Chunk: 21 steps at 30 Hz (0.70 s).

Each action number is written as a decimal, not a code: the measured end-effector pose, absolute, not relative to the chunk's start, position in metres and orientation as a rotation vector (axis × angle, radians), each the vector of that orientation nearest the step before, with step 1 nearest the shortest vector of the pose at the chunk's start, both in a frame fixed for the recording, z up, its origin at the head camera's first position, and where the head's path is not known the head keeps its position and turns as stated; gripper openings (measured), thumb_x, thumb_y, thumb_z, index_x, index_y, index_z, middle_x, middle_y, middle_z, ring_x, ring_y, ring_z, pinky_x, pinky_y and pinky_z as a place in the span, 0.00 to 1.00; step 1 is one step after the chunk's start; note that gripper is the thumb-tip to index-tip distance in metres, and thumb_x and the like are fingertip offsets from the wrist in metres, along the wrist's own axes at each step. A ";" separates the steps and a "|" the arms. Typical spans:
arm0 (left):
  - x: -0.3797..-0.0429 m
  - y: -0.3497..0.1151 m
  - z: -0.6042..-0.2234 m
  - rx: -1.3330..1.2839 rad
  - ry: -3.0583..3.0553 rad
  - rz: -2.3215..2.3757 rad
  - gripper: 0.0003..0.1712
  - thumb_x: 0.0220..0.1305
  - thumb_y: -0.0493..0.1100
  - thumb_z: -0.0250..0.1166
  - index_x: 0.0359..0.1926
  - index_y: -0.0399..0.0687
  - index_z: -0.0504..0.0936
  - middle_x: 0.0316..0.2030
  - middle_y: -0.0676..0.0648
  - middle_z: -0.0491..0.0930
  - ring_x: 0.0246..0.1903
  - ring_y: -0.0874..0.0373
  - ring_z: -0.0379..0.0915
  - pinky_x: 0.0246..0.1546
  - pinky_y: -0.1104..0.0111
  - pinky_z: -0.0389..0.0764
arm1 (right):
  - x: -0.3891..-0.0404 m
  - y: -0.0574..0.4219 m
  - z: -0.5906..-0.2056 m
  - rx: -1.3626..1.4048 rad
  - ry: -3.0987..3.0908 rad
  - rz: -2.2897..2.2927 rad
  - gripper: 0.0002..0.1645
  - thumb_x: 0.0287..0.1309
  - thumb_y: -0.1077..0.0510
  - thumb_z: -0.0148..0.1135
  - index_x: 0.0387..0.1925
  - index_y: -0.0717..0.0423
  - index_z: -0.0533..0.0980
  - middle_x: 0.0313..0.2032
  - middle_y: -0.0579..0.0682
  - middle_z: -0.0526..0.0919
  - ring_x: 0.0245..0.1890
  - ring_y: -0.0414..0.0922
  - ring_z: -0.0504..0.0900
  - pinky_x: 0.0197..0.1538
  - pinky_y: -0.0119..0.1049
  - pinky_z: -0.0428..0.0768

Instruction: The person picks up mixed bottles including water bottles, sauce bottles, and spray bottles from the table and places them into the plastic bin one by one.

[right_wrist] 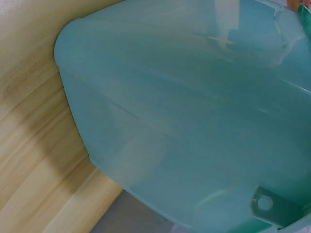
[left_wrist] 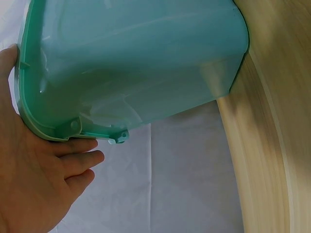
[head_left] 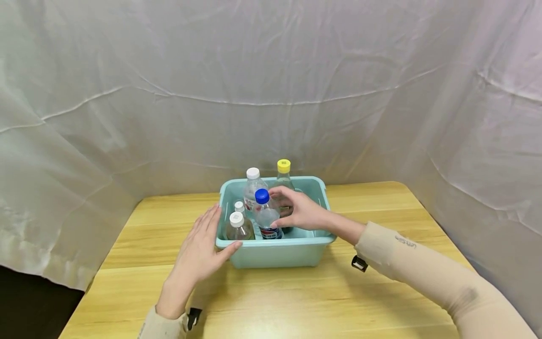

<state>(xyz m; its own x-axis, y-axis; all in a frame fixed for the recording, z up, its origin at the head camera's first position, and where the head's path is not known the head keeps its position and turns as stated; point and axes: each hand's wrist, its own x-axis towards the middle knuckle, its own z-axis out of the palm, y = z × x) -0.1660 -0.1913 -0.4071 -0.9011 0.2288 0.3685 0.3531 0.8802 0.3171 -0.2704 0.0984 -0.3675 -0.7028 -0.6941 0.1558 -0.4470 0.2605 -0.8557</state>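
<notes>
A light teal plastic bin [head_left: 275,256] stands on the table and holds several upright bottles. Inside it, my right hand [head_left: 302,209] grips a clear drink bottle [head_left: 267,217] with a blue cap and a dark blue label, thumb in front and fingers behind. My left hand [head_left: 199,247] rests against the bin's left corner, fingers straight along the side rim and thumb on the front rim. In the left wrist view the left hand [left_wrist: 39,179] touches the rim from outside. The right wrist view mostly shows the bin's outer wall [right_wrist: 170,107].
Around the gripped bottle stand a yellow-capped bottle [head_left: 284,172], a tall white-capped bottle [head_left: 253,186], a small white-capped bottle [head_left: 239,207] and a white-capped bottle [head_left: 238,223] at the front left. Grey curtains [head_left: 271,94] hang behind the wooden table [head_left: 161,226].
</notes>
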 end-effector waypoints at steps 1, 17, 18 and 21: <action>-0.166 -0.191 -0.407 -0.435 -2.728 -0.547 0.59 0.67 0.71 0.63 0.80 0.34 0.55 0.80 0.37 0.55 0.79 0.39 0.51 0.78 0.43 0.54 | -0.270 0.099 -0.368 -1.055 2.275 -1.424 0.47 0.54 0.66 0.79 0.71 0.58 0.65 0.66 0.60 0.76 0.62 0.56 0.81 0.60 0.55 0.84; -0.168 -0.191 -0.408 -0.436 -2.722 -0.550 0.59 0.67 0.71 0.63 0.80 0.34 0.55 0.79 0.36 0.56 0.79 0.40 0.51 0.78 0.43 0.54 | -0.270 0.101 -0.367 -1.027 2.308 -1.399 0.48 0.55 0.62 0.80 0.72 0.56 0.63 0.65 0.59 0.76 0.61 0.56 0.81 0.62 0.59 0.82; -0.168 -0.191 -0.408 -0.436 -2.722 -0.549 0.59 0.67 0.71 0.63 0.80 0.34 0.55 0.79 0.36 0.56 0.79 0.40 0.51 0.78 0.43 0.54 | -0.270 0.101 -0.367 -1.027 2.318 -1.392 0.48 0.55 0.62 0.79 0.72 0.56 0.63 0.65 0.59 0.76 0.61 0.56 0.81 0.62 0.57 0.82; -0.168 -0.192 -0.409 -0.432 -2.722 -0.547 0.59 0.66 0.71 0.63 0.80 0.34 0.55 0.79 0.36 0.56 0.79 0.40 0.50 0.78 0.43 0.55 | -0.268 0.101 -0.367 -1.030 2.346 -1.388 0.47 0.57 0.60 0.79 0.73 0.56 0.63 0.66 0.59 0.76 0.61 0.55 0.81 0.63 0.54 0.83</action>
